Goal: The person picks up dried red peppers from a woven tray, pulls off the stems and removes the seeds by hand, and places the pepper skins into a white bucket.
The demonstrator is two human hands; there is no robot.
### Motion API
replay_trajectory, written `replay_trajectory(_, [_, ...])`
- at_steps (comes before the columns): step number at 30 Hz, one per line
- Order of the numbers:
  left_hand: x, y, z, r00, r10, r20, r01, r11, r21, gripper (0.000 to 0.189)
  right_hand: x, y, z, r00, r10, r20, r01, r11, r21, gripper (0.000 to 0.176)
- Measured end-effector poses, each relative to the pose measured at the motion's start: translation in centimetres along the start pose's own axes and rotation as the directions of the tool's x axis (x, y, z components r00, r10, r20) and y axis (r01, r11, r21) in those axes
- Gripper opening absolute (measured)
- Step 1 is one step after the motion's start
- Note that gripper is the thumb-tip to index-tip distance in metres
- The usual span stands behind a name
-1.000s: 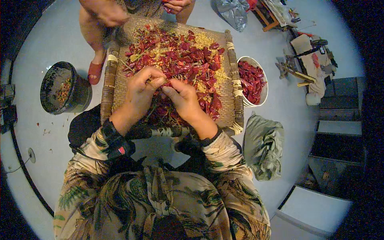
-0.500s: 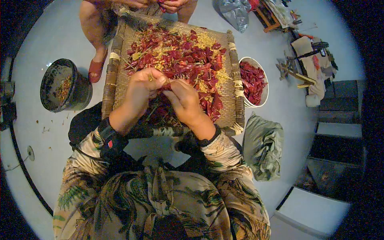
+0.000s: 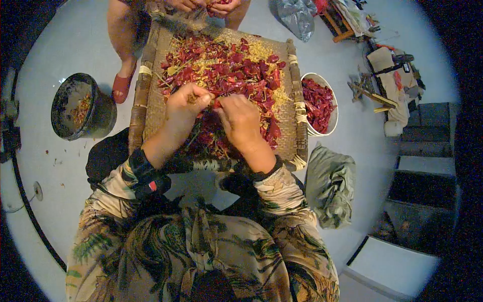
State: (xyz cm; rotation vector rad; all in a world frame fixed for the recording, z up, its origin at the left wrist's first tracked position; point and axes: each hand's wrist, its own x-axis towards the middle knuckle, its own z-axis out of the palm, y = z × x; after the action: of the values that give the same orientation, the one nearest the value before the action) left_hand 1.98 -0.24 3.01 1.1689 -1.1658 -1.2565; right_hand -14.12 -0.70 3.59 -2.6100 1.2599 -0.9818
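We are bringing our left hand [image 3: 182, 113] and right hand [image 3: 242, 121] together over the woven tray [image 3: 139, 113], pinching a small red piece [image 3: 217, 104] between their fingers. Beneath them, red peppers [image 3: 211, 63] are lying mixed with yellow seeds [image 3: 259, 49]. A black bucket [image 3: 103, 118] is standing to the tray's left, a white bucket [image 3: 323, 134] with more red pieces just beside its right edge. Across from us, another person's hands [image 3: 221, 7] are working at the far edge.
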Motion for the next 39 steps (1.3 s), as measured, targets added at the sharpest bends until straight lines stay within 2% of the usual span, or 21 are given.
replay_trajectory(3, [0.0,-0.3,0.1,0.997,0.078,0.031,-0.081,0.991,0.11,0.01,-0.2,0.9,-0.3,0.999,-0.037,-0.022,0.035,0.995,-0.095,0.022])
replay_trajectory(6, [0.0,-1.0,0.5,0.998,0.059,0.038,-0.061,0.997,0.053,0.009,-0.4,0.8,0.0,0.998,-0.038,-0.058,0.031,0.992,-0.119,0.026])
replay_trajectory(9, [0.2,-1.3,0.3,0.993,0.116,-0.015,-0.114,0.988,0.101,0.01,-0.2,0.0,-0.3,1.0,-0.002,-0.024,0.0,0.996,-0.085,0.029])
replay_trajectory(12, [0.1,-0.8,-0.3,0.996,0.087,-0.017,-0.084,0.985,0.15,0.01,0.3,-0.9,-0.6,0.992,0.12,-0.023,-0.117,0.987,0.112,0.028])
replay_trajectory(15, [0.0,0.3,-0.6,0.914,0.397,0.079,-0.398,0.847,0.352,0.01,0.2,-0.6,-0.3,0.956,0.278,0.099,-0.295,0.885,0.36,0.027])
replay_trajectory(18, [-0.2,0.5,-0.7,0.869,0.475,0.138,-0.489,0.78,0.391,0.01,-0.1,-0.2,-0.4,0.932,0.274,0.237,-0.357,0.808,0.469,0.023])
replay_trajectory(21, [-0.7,1.0,-0.2,0.932,0.361,0.043,-0.36,0.9,0.244,0.01,0.1,-0.9,-0.9,0.944,0.266,0.197,-0.325,0.858,0.398,0.019])
replay_trajectory(24, [-0.5,0.6,-0.1,0.98,0.199,-0.01,-0.194,0.964,0.181,0.009,-0.3,-1.0,-0.3,0.977,0.196,0.079,-0.211,0.902,0.377,0.011])
replay_trajectory(27, [-0.4,0.6,-0.3,1.0,-0.008,0.014,0.009,0.998,-0.07,0.008,-0.1,-1.4,-0.6,0.988,0.153,0.032,-0.154,0.915,0.373,0.009])
replay_trajectory(30, [-0.5,0.3,-0.6,0.982,-0.17,0.08,0.185,0.951,-0.249,0.007,0.0,-1.3,-0.2,0.994,0.11,-0.017,-0.095,0.922,0.374,0.01])
replay_trajectory(33, [-0.6,0.4,-0.9,0.948,-0.273,0.166,0.319,0.847,-0.426,0.006,0.1,-1.3,0.2,0.996,0.067,-0.063,-0.037,0.921,0.388,0.01])
replay_trajectory(36, [-0.8,1.0,-1.0,0.912,-0.345,0.222,0.41,0.749,-0.521,0.007,0.2,-1.4,0.0,0.997,0.018,-0.071,0.008,0.933,0.36,0.01])
replay_trajectory(39, [-0.6,-0.3,-1.2,0.875,-0.366,0.317,0.483,0.632,-0.606,0.007,0.4,-0.9,-0.1,0.986,-0.133,-0.102,0.159,0.936,0.313,0.011])
